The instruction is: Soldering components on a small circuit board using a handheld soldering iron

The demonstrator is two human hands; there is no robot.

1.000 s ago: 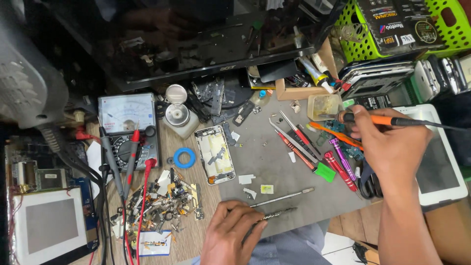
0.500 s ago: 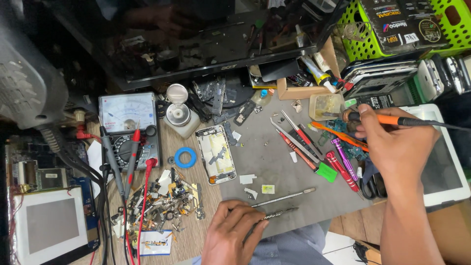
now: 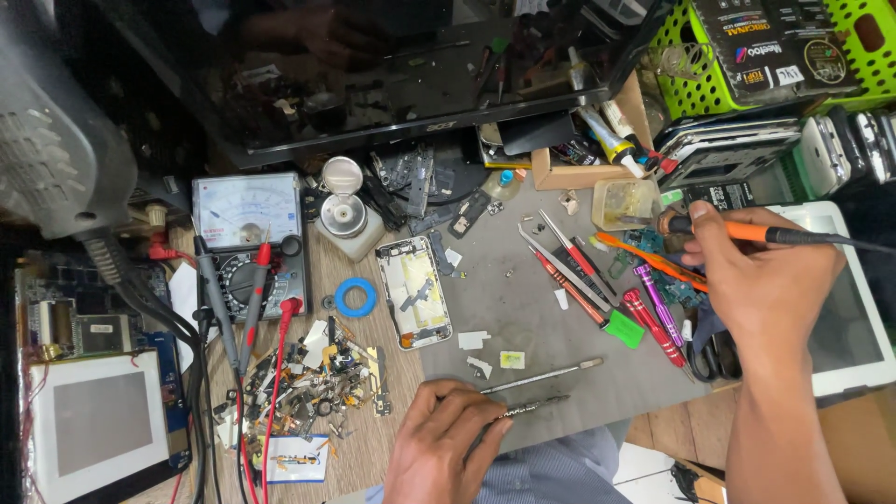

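Observation:
My right hand grips an orange and black soldering iron at the right of the bench, its tip pointing left at a small yellowish plastic tub. My left hand rests at the near edge of the grey work mat, fingers on thin metal tweezers. A second metal pry tool lies just beyond them. An opened phone housing lies on the mat's left edge, clear of both hands.
An analogue multimeter with red and black probes stands at the left. A heap of small parts, a blue ring, screwdrivers, a white tablet, a green basket and a dark monitor surround the mat.
My right hand has shifted the soldering iron slightly left towards the yellowish tub. The left hand stays at the tweezers.

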